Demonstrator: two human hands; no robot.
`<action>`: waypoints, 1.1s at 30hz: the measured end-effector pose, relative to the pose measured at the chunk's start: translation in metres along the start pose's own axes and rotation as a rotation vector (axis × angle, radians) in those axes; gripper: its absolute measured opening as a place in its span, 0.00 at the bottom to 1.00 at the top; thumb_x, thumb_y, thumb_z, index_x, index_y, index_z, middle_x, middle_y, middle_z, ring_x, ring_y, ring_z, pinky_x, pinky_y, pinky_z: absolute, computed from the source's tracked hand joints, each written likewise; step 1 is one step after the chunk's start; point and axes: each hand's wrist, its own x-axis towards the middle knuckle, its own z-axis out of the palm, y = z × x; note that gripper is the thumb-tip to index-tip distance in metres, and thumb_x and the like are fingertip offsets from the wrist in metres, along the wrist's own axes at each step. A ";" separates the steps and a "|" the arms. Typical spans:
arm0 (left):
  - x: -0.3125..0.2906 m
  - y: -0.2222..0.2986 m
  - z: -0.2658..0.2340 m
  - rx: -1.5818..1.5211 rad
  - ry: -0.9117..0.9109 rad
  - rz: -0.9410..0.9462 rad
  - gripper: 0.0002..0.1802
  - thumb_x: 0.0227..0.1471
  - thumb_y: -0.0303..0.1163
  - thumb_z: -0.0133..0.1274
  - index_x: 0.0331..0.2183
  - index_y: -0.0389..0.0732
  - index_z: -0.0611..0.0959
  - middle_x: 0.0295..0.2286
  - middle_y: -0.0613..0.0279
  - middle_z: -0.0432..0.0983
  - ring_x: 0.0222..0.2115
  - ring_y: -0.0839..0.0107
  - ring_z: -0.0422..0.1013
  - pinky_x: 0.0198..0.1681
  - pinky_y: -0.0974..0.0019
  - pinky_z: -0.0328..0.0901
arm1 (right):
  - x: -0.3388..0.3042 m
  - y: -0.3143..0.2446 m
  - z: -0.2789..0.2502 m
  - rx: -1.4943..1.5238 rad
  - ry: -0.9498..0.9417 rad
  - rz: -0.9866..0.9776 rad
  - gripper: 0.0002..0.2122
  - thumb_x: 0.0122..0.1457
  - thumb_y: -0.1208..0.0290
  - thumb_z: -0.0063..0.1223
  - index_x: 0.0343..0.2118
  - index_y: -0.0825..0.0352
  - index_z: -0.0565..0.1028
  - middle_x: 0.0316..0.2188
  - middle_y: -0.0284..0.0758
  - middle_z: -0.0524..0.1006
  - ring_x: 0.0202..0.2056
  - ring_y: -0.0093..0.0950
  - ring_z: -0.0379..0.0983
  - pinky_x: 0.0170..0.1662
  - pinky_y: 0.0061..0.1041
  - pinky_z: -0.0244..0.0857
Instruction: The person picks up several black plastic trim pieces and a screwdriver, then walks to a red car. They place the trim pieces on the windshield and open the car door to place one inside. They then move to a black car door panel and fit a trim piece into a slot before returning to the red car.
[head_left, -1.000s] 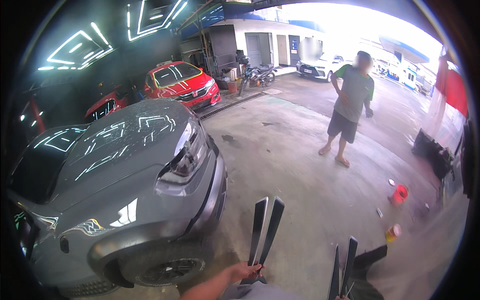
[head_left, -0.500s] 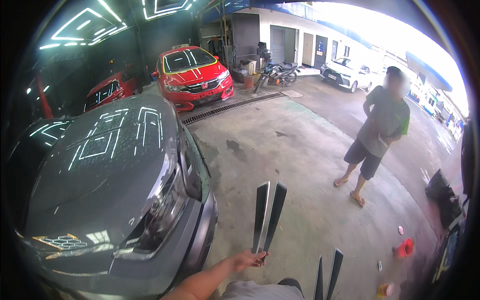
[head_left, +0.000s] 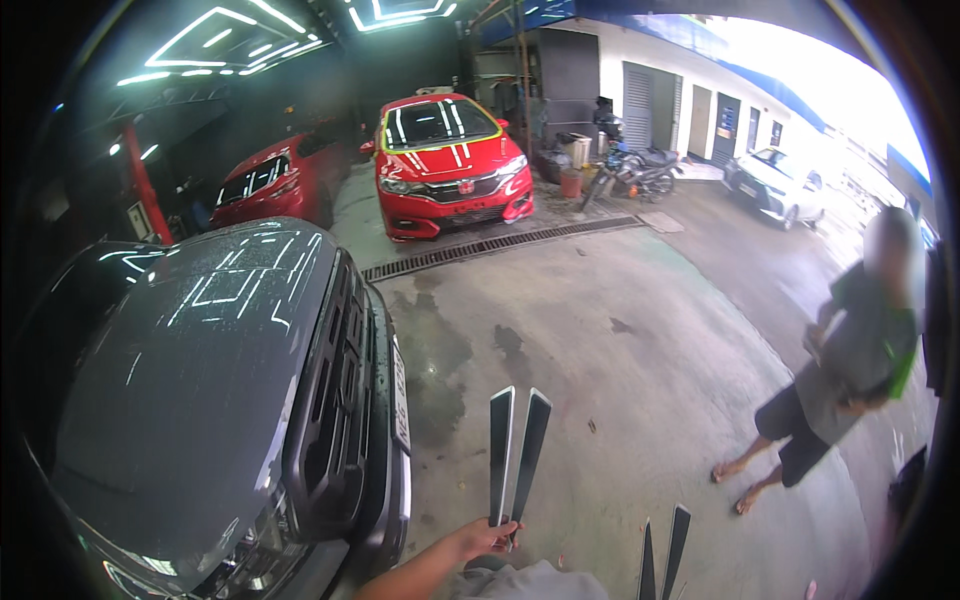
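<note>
My left hand (head_left: 487,540) reaches up from the lower edge and grips the bottom ends of two long, flat, dark strips (head_left: 517,450). They stand upright side by side over the wet concrete floor, just right of the grey car's front bumper (head_left: 398,470). A second pair of similar dark strips (head_left: 662,555) sticks up from the bottom edge further right. My right hand is below the frame and hidden. A bit of grey cloth (head_left: 540,582) shows at the bottom between the two pairs.
A grey car (head_left: 200,400) fills the left side, nose toward me. Two red cars (head_left: 450,160) (head_left: 270,180) are parked behind a long drain grate (head_left: 500,245). A person in dark shorts (head_left: 840,380) stands at the right. A motorcycle (head_left: 630,170) and a white car (head_left: 780,185) are farther back.
The view has swung, so the grey car's front sits closer at my left and the standing person has slid to the far right. The strips stay upright in my left hand.
</note>
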 end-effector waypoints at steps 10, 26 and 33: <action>0.144 0.171 -0.153 -0.161 0.199 0.067 0.21 0.66 0.48 0.55 0.53 0.46 0.80 0.37 0.67 0.82 0.39 0.78 0.75 0.45 0.68 0.67 | 0.208 -0.312 0.072 -0.127 -0.040 -0.046 0.07 0.62 0.72 0.62 0.36 0.69 0.75 0.24 0.33 0.74 0.18 0.23 0.68 0.21 0.32 0.63; 0.361 0.594 -0.466 -0.126 0.310 0.241 0.19 0.67 0.46 0.55 0.52 0.46 0.82 0.38 0.67 0.80 0.47 0.73 0.75 0.52 0.63 0.66 | 0.427 -0.643 0.327 -0.326 -0.069 0.128 0.04 0.68 0.73 0.56 0.36 0.62 0.71 0.23 0.29 0.70 0.17 0.21 0.58 0.23 0.32 0.62; 0.413 0.689 -0.571 -0.216 0.505 0.190 0.19 0.67 0.45 0.56 0.52 0.44 0.82 0.41 0.67 0.79 0.47 0.74 0.76 0.53 0.64 0.67 | 0.605 -0.907 0.476 -0.378 -0.215 0.099 0.07 0.64 0.73 0.61 0.32 0.62 0.73 0.21 0.28 0.71 0.16 0.20 0.60 0.22 0.29 0.64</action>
